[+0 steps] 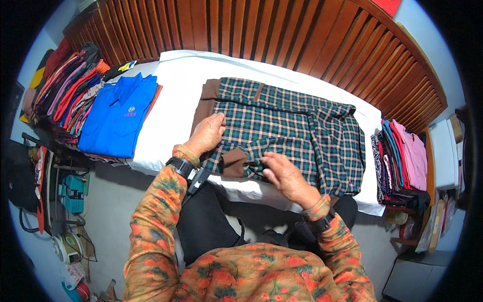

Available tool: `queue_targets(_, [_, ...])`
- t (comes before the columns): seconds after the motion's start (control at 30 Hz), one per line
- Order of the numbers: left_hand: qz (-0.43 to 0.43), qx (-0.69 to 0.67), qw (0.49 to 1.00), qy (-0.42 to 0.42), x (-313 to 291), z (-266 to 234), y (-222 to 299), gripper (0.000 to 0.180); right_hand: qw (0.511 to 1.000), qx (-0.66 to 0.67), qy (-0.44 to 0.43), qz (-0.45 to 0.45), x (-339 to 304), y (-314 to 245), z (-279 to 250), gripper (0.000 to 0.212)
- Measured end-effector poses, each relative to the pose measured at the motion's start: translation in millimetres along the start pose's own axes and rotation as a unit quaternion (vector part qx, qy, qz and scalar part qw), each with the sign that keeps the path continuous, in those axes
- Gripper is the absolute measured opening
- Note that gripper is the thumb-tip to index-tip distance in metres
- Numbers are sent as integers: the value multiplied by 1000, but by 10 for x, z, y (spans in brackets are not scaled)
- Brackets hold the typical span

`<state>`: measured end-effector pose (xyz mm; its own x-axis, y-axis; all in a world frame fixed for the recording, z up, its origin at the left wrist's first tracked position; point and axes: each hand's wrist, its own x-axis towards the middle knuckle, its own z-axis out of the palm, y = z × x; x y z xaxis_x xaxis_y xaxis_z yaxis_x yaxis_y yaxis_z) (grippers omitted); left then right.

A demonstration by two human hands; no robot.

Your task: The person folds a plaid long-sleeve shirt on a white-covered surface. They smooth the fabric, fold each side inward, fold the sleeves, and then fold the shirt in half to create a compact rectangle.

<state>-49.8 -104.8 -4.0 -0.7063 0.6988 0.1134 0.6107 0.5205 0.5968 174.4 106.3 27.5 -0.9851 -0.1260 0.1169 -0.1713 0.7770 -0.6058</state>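
Observation:
A green, navy and cream plaid jacket (pixel 282 128) lies folded on a white sheet in front of me, with its brown ribbed hem (pixel 203 98) toward the left. One sleeve is turned in along the near side, and its brown cuff (pixel 234 162) rests by the near left corner. At the hem end, my left hand (pixel 206 135) has its fingers bent and pressed together on the jacket's edge. Close to the cuff, on its right, is my right hand (pixel 286 176), its thumb and fingers apart and nothing held in them.
The white sheet (pixel 176 75) covers a bed against a slatted wooden headboard (pixel 261 32). Folded blue shirts (pixel 115 118) lie at the left, beside a tall clothes pile (pixel 68 93). Another folded stack, topped by a pink shirt (pixel 410 153), stands at the right edge.

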Motion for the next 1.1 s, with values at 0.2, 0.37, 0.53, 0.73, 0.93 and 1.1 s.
queue_targets(0.2, [35, 125, 989, 74, 431, -83, -71, 21, 988, -121, 83, 41, 62, 373, -563, 20])
queue_targets(0.37, [125, 280, 944, 125, 731, 65, -271, 31, 968, -219, 75, 93, 378, 961, -699, 28])
queue_targets(0.53, [96, 384, 914, 90, 884, 152, -390, 36, 930, -344, 46, 124, 713, 1430, -722, 54])
queue_targets(0.73, [54, 378, 924, 3, 929, 84, -330, 39, 914, -385, 7, 129, 828, 1748, -601, 49])
queue_targets(0.93, [84, 370, 922, 78, 633, -83, -74, 26, 925, -372, 31, 67, 577, 1536, -788, 41])
queue_targets(1.1, [57, 31, 989, -133, 119, -94, 422, 41, 974, -225, -13, 12, 205, 968, -671, 38])
